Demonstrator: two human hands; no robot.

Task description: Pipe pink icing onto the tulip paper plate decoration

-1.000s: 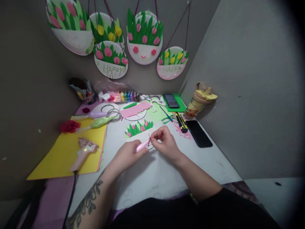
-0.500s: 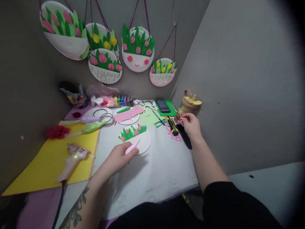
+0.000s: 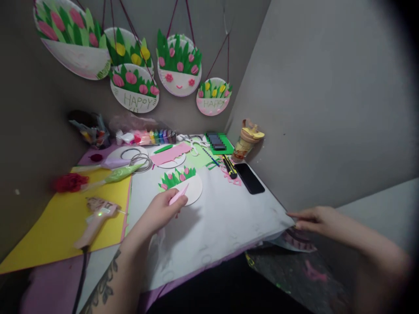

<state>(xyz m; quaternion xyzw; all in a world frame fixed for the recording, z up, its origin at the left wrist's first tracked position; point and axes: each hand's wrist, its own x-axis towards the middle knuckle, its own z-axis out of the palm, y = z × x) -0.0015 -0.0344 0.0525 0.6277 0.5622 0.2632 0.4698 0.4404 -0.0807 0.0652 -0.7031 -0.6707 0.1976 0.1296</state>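
In my left hand (image 3: 166, 207), closed at the table's middle, is a slim pink pointed piece (image 3: 178, 195), its tip aimed up and right. Just behind the fingers is a small white paper plate (image 3: 194, 190) with green paper leaves and pink paper tulips along its upper part. Whether the fingers also grip the plate's rim, I cannot tell. My right hand (image 3: 310, 220) is out past the table's right edge, fingers stretched and apart, holding nothing visible. Below it, lower than the tabletop, is a pink paper scrap (image 3: 314, 272).
A pink glue gun (image 3: 98, 222) with a lit light lies on yellow paper (image 3: 42, 237) at left. Toward the right edge are a black phone (image 3: 250, 178), a utility knife (image 3: 229, 166), pink scraps and a lidded cup (image 3: 246, 141). Decorated plates (image 3: 179, 83) hang on the wall.
My right hand has left the spot beside the cup, moving down and right past the table edge. The pink scrap it pinched is out of its fingers. The phone is uncovered.
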